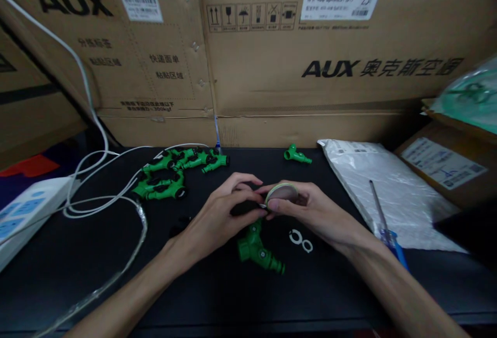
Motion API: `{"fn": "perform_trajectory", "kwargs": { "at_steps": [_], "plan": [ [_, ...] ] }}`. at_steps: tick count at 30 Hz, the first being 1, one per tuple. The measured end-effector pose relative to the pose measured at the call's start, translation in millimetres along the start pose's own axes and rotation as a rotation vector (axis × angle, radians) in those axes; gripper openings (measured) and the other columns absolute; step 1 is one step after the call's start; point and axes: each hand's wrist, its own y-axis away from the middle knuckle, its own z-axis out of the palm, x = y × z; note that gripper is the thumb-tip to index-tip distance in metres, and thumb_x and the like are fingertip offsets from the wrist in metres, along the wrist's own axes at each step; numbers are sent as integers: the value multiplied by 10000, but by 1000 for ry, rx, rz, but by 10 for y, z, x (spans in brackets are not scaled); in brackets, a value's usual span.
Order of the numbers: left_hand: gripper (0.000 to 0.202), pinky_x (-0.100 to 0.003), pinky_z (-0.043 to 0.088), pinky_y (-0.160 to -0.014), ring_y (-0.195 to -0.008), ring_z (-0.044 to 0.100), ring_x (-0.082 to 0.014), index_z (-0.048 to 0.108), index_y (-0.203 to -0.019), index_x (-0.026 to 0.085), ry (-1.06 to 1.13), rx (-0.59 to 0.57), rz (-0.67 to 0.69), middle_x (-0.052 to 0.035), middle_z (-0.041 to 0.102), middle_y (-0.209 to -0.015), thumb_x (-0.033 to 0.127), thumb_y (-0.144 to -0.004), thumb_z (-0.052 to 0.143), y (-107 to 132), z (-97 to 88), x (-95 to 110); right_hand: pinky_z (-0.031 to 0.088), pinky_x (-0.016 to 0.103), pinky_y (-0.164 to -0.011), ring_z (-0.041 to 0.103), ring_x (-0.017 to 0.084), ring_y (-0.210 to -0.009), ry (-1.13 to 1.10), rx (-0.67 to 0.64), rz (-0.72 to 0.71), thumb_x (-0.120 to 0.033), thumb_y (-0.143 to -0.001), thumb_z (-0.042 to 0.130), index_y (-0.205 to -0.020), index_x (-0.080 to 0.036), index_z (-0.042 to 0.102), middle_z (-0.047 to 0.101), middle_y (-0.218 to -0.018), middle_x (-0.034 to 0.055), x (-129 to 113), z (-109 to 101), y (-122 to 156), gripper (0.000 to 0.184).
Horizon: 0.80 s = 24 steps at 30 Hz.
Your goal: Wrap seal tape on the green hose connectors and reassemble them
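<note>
Between the thumb and fingers of my right hand [301,201] is a flat round disc [282,193] with a greyish face and a yellow-green rim. It stands on edge. My left hand [229,203] meets it from the left, thumb and fingertips pinched together by its lower edge. Whatever small thing those fingertips grip is too hidden to name. Just below my hands lies a green Y-shaped hose connector [256,250] on the black table. To its right are two white rings [302,240] lying side by side.
Several green connectors with black parts [166,185] are piled at the back left, and a single green connector [297,155] lies at the back. A screwdriver [382,214] rests by a white plastic mailer [373,188]. White cables and a power strip [34,208] occupy the left; cardboard boxes [256,84] wall the back.
</note>
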Motion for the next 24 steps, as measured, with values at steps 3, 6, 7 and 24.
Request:
{"fn": "perform_trajectory", "kwargs": {
  "at_steps": [3, 6, 7, 24],
  "plan": [
    [104, -389, 579, -972, -1054, 712, -198, 747, -988, 184, 13, -19, 8, -94, 635, -1273, 127, -903, 759, -46, 26, 47, 580, 292, -830, 692, 156, -906, -14, 7, -5, -373, -863, 849, -924, -184, 833, 762, -1038, 54, -9, -31, 61, 198],
    [103, -386, 567, -969, -1078, 704, -211, 739, -975, 179, 46, -43, 48, -97, 649, -1245, 137, -889, 776, -82, 94, 90, 587, 292, -838, 701, 151, -872, -8, 31, 23, -375, -854, 858, -923, -174, 826, 760, -959, 45, 17, -80, 152, 215],
    [105, -385, 562, -971, -1083, 700, -213, 740, -972, 181, 55, -54, 58, -94, 656, -1230, 144, -884, 784, -94, 124, 102, 592, 298, -841, 706, 155, -866, -6, 41, 35, -381, -849, 862, -927, -170, 823, 761, -939, 45, 28, -99, 186, 228],
    [123, -276, 489, -736, -849, 723, -198, 819, -989, 203, -111, -458, -190, -40, 795, -933, 254, -879, 798, -424, 335, -14, 641, 351, -788, 795, 223, -824, 160, 146, 216, -515, -814, 858, -973, -114, 760, 794, -899, 99, 127, -456, 417, 443]
  ]
}}
